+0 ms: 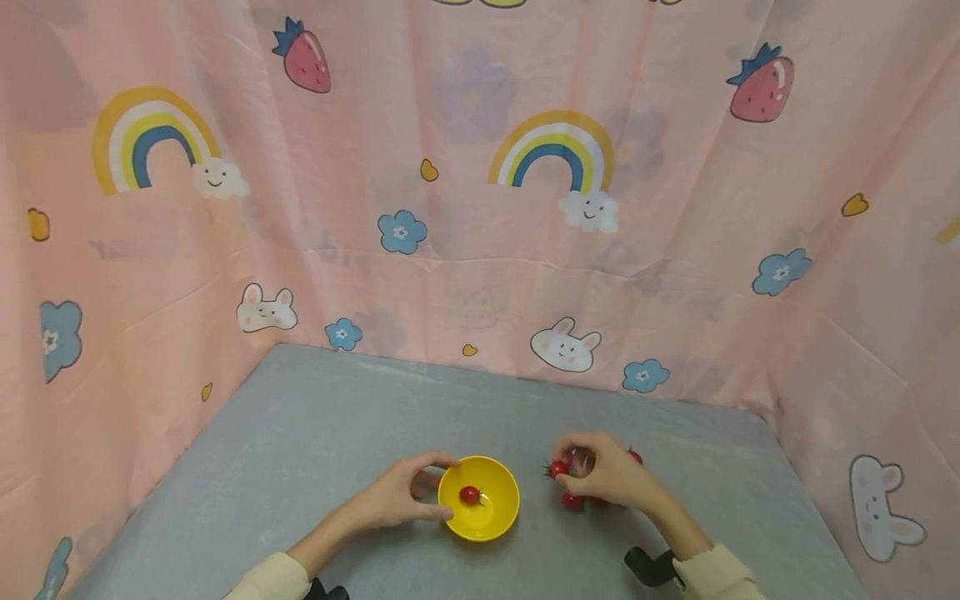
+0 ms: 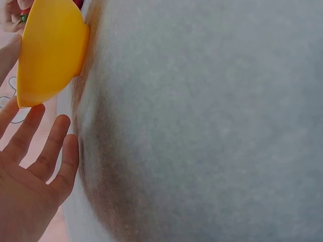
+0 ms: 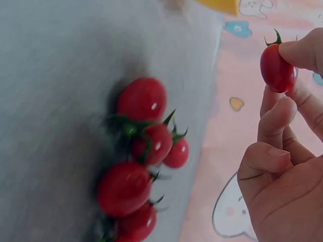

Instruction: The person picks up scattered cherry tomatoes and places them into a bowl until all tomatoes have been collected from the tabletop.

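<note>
With thumb and fingers at its rim, my left hand (image 1: 396,495) holds the left side of a yellow bowl (image 1: 497,518). One red cherry tomato (image 1: 469,495) with a green stem lies inside the bowl. To the right of the bowl, my right hand (image 1: 613,477) pinches another cherry tomato (image 3: 277,69) between thumb and finger, above the table. Several more cherry tomatoes (image 3: 124,188) lie in a cluster beneath that hand, partly hidden by it in the head view. The left wrist view shows the bowl's outer side (image 2: 53,50) and the spread fingers by it.
The work takes place on a grey tabletop (image 1: 337,417). A pink curtain (image 1: 465,283) printed with rainbows, rabbits and strawberries stands around its back and sides. Dark wrist mounts (image 1: 649,567) show near both sleeves.
</note>
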Demonstrator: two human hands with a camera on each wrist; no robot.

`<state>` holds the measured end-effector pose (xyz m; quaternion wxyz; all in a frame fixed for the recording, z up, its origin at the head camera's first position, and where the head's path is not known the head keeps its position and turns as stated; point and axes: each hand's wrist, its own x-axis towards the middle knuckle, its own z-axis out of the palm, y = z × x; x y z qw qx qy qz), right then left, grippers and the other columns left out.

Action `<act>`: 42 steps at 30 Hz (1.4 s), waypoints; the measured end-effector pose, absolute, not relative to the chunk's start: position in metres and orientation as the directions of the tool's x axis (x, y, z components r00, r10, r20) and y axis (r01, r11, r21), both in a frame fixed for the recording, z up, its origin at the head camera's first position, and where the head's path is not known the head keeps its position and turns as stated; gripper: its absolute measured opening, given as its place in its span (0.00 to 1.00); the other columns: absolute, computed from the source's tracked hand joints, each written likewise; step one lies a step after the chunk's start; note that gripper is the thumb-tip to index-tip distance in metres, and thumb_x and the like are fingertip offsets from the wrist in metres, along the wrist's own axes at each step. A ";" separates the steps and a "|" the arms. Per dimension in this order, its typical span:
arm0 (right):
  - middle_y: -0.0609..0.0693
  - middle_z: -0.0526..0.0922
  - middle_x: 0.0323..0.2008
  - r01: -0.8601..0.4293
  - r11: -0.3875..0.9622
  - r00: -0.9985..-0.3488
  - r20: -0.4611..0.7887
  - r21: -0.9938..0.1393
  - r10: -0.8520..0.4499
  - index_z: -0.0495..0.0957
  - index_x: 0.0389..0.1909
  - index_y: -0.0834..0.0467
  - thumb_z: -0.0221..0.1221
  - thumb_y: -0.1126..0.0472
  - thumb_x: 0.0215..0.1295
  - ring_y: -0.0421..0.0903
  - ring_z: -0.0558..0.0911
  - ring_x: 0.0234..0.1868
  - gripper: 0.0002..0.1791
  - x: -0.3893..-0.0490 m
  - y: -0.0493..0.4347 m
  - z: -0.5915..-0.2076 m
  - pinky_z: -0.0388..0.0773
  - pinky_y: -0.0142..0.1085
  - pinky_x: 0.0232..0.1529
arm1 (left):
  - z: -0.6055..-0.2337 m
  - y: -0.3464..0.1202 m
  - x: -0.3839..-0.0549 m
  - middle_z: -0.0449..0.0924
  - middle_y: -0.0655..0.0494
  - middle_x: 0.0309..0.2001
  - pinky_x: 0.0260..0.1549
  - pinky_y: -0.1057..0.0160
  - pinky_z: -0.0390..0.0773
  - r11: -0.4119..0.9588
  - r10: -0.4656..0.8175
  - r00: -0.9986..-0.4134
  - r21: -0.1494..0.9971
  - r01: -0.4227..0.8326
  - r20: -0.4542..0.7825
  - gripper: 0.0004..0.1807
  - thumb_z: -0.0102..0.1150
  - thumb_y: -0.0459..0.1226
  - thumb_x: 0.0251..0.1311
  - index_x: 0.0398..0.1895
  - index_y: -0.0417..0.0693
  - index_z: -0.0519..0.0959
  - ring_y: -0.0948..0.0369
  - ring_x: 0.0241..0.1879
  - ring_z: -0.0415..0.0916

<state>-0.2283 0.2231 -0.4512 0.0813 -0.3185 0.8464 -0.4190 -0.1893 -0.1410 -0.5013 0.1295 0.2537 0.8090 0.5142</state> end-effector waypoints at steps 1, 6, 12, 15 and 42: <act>0.43 0.78 0.29 -0.475 0.441 -0.782 0.136 -0.761 -0.608 0.81 0.38 0.51 0.73 0.64 0.57 0.45 0.75 0.27 0.12 -0.229 0.220 -0.451 0.73 0.34 0.27 | -0.501 -0.141 -0.189 0.76 0.55 0.63 0.45 0.59 0.81 0.343 0.543 -0.838 0.898 0.275 0.049 0.31 0.75 0.39 0.59 0.66 0.53 0.75 0.59 0.52 0.80; 0.45 0.78 0.27 -0.502 0.414 -0.769 0.173 -0.760 -0.615 0.81 0.38 0.50 0.73 0.65 0.58 0.44 0.75 0.25 0.12 -0.233 0.206 -0.453 0.73 0.33 0.26 | -0.501 -0.141 -0.189 0.75 0.55 0.63 0.46 0.59 0.81 0.342 0.544 -0.838 0.899 0.272 0.047 0.31 0.75 0.39 0.59 0.65 0.54 0.75 0.59 0.53 0.80; 0.44 0.79 0.29 -0.516 0.403 -0.754 0.178 -0.756 -0.632 0.82 0.38 0.48 0.73 0.62 0.59 0.44 0.76 0.27 0.11 -0.235 0.189 -0.454 0.75 0.33 0.27 | -0.500 -0.140 -0.189 0.75 0.55 0.64 0.47 0.59 0.80 0.344 0.546 -0.836 0.899 0.271 0.043 0.31 0.75 0.39 0.59 0.66 0.52 0.74 0.58 0.53 0.79; 0.43 0.81 0.33 -0.502 0.389 -0.748 0.162 -0.773 -0.643 0.83 0.39 0.49 0.73 0.61 0.59 0.46 0.77 0.30 0.10 -0.234 0.181 -0.452 0.76 0.34 0.30 | -0.499 -0.140 -0.189 0.75 0.54 0.64 0.47 0.59 0.80 0.342 0.545 -0.838 0.901 0.266 0.040 0.31 0.75 0.39 0.59 0.66 0.52 0.74 0.58 0.53 0.79; 0.60 0.83 0.39 -0.459 0.348 -0.760 0.158 -0.817 -0.630 0.83 0.43 0.55 0.71 0.63 0.62 0.47 0.77 0.28 0.10 -0.237 0.217 -0.462 0.77 0.35 0.31 | -0.498 -0.141 -0.188 0.75 0.55 0.64 0.48 0.56 0.80 0.354 0.536 -0.844 0.903 0.242 0.016 0.31 0.75 0.40 0.59 0.65 0.54 0.75 0.57 0.54 0.79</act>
